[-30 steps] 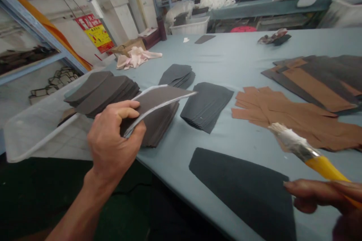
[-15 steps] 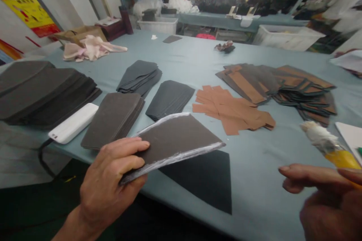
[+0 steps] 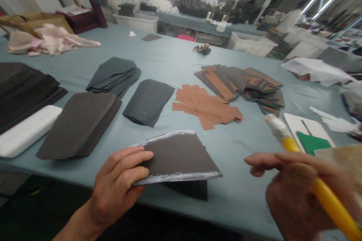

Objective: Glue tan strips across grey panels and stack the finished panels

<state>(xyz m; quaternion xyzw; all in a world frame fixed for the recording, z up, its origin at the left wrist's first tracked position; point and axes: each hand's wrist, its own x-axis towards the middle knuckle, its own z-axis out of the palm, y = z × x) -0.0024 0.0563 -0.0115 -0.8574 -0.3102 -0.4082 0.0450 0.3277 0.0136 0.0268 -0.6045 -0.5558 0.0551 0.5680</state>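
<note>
My left hand [image 3: 121, 179] grips a stack of dark brown cut pieces [image 3: 178, 154] by its left end, with fingers on top. White, glue-like smears run along the stack's far and near long edges. Beneath it, a black cut piece [image 3: 195, 190] shows partly at the table's front edge; the rest is hidden. To the right, my right hand [image 3: 299, 188] is closed around a brush [image 3: 294, 145] with a yellow handle and whitish bristles that point up and left. The brush is apart from the stack.
Brown strips [image 3: 206, 105] lie loosely mid-table, with dark pieces bearing brown strips [image 3: 240, 83] behind. Several dark stacks [image 3: 79, 124] and a white oblong device [image 3: 28, 131] stand left. A white board [image 3: 308, 128] with a green piece [image 3: 312, 142] lies right.
The view has swung to the right. My left hand has lowered the stack nearer the table, covering more of the black piece. The brush in my right hand has come further into view.
</note>
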